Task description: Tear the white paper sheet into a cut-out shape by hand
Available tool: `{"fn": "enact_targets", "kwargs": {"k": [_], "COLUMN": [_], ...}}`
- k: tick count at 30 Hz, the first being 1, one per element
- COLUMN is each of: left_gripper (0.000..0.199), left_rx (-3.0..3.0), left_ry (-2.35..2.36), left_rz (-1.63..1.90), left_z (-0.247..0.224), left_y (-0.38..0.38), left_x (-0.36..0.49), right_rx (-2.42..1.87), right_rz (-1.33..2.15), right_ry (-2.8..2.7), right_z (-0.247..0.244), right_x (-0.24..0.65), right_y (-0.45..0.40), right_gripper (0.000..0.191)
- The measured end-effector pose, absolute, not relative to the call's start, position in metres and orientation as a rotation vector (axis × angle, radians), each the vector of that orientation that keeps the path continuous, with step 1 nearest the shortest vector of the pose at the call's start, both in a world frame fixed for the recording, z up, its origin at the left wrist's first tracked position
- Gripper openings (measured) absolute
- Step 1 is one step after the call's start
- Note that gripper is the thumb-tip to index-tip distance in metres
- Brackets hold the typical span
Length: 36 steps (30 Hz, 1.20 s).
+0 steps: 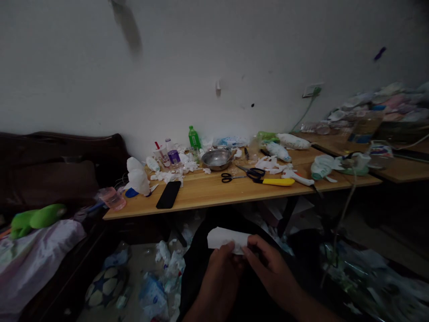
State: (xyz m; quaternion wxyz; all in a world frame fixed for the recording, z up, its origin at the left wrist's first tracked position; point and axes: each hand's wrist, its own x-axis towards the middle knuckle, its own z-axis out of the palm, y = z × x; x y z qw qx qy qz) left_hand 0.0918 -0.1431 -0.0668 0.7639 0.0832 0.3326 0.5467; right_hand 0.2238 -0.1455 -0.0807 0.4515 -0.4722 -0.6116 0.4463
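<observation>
Both hands hold a strip of white paper or tissue [225, 235] above my lap, in front of the table edge. My left hand [223, 266] pinches it from below, the thumb pressed on its face. At its right end, my right hand [266, 259] grips it between thumb and fingers. Some fingers of the left hand are hidden beneath the strip. Nearest on the wooden table [201, 192] lie two pairs of scissors, a small pair [228, 177] and a larger dark-handled pair [253, 171], and a yellow-handled tool [276, 182].
A black phone [168, 195] lies near the table's front edge. Behind are a metal bowl [216, 159], a green bottle [193, 137], a purple-labelled bottle [173, 154] and crumpled tissue. A white glue gun-like tool [300, 178] sits right. Plastic litter and a ball [105, 287] cover the floor left.
</observation>
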Motion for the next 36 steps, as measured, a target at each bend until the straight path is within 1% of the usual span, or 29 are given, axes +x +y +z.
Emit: {"fn": "enact_targets", "kwargs": {"k": [7,11,17,22,27,32,36], "left_gripper": [0.021,0.019,0.016,0.011,0.02,0.017,0.022], "left_rx": [0.216,0.26,0.396,0.425,0.427,0.396,0.358], "left_ry": [0.685,0.685,0.73,0.752,0.711,0.712,0.746], "left_rz": [1.177,1.202,1.23,1.23,1.224,1.223,1.239], "left_z": [-0.068,-0.066,-0.065,-0.066,-0.067,-0.067,-0.066], "left_y": [-0.143,-0.144,-0.143,-0.142,-0.143,-0.144,-0.142], "left_x": [0.091,0.09,0.091,0.092,0.091,0.09,0.091], "right_rx": [-1.136,-1.065,-0.995,-1.024,-1.041,-1.04,-1.055], "right_rz": [1.174,1.261,1.425,1.435,1.423,1.428,1.411], "right_ry": [-1.476,-1.456,-1.283,-1.192,-1.166,-1.155,-1.199], "right_z": [-0.081,-0.081,-0.078,-0.078,-0.084,-0.087,-0.086], "right_x": [0.224,0.226,0.225,0.226,0.226,0.222,0.223], "right_y": [-0.145,-0.144,-0.137,-0.134,-0.137,-0.138,-0.137], "right_gripper": [0.027,0.025,0.034,0.035,0.033,0.037,0.038]}}
